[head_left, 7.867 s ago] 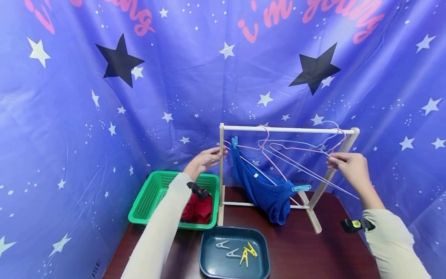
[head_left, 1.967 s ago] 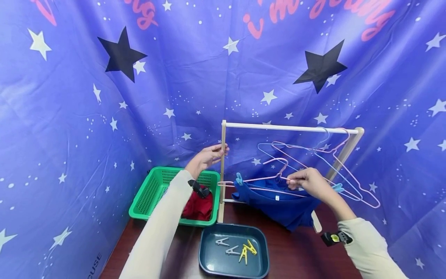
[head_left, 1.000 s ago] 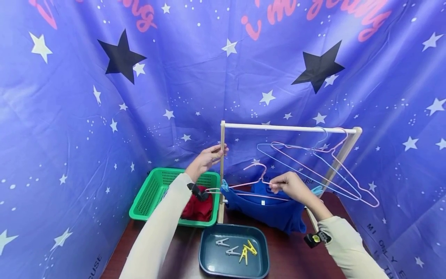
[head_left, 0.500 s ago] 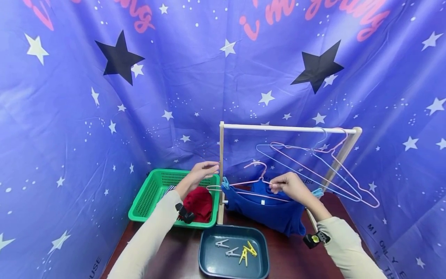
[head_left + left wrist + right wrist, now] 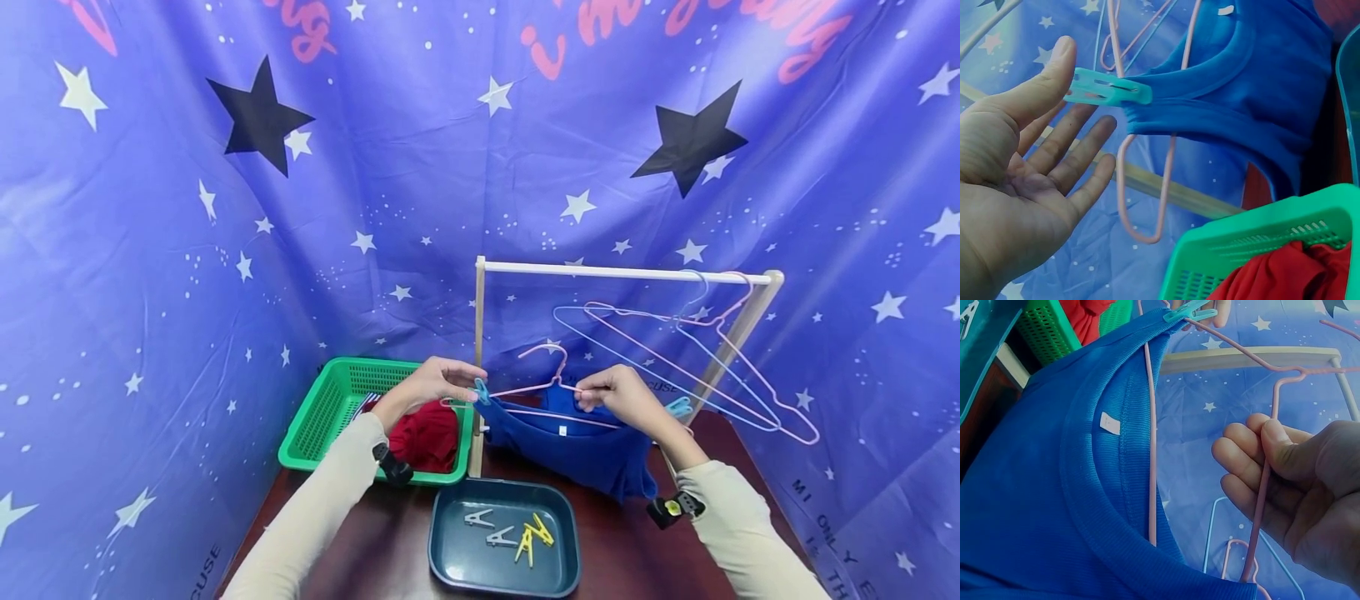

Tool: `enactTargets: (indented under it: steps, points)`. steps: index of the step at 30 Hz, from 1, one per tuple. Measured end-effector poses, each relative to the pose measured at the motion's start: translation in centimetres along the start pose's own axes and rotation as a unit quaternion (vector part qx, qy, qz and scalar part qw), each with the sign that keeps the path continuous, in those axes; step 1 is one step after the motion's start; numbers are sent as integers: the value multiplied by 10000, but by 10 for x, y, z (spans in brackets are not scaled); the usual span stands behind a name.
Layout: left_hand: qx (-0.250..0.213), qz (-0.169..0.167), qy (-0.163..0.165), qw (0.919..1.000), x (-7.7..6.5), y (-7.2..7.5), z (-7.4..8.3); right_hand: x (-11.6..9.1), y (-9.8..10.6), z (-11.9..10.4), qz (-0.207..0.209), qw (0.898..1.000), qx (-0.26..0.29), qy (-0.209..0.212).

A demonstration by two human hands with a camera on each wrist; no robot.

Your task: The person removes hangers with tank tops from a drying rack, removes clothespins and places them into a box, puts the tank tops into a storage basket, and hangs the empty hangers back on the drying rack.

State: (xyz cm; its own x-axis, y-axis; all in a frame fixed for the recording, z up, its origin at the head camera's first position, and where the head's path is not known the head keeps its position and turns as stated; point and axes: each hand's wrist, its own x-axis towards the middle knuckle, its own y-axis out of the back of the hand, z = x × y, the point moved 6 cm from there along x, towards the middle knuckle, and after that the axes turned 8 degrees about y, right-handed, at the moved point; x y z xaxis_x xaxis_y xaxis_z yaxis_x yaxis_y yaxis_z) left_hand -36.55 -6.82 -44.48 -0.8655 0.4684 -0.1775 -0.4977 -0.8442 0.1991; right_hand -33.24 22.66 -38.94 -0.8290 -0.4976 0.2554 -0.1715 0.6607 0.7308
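My right hand [image 5: 618, 398] pinches the upper wire of a pink hanger [image 5: 1263, 500] between thumb and fingers, close to its hook. From that hanger hangs a blue garment [image 5: 573, 462] with a white neck label [image 5: 1110, 423]. A light-blue clothespin [image 5: 1107, 87] clamps one shoulder to the wire, and a second clothespin [image 5: 678, 407] shows at the other shoulder, partly behind my right wrist. My left hand [image 5: 1041, 150] is spread at the first clothespin's handle end, thumb on the near side and fingers behind. The hanger's bare pink end loop [image 5: 1141, 237] sticks out past the fabric.
A wooden rack with a white bar [image 5: 622, 272] carries a blue hanger [image 5: 727, 367] and another pink hanger [image 5: 772, 392] on its right side. At left sits a green basket [image 5: 300, 442] holding red cloth [image 5: 427, 437]. In front, a dark tray [image 5: 442, 567] holds grey and yellow clothespins.
The pink hanger with the blue garment has come off the bar and moved forward, low and to the left. My left hand has left the rack post and moved to the left-shoulder clothespin.
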Motion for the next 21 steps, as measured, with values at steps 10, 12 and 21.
enactTargets:
  steps: [10,12,21]
  points:
    - [-342,44,-261,9991,4,-2,-3,3,-2,-2,58,9999,102,-35]
    - [-356,35,-310,9989,5,-1,-1,3,-2,-3,56,9999,121,-26]
    - [-194,-48,-239,9995,6,-1,6,2,-4,-4,85,9997,200,-120]
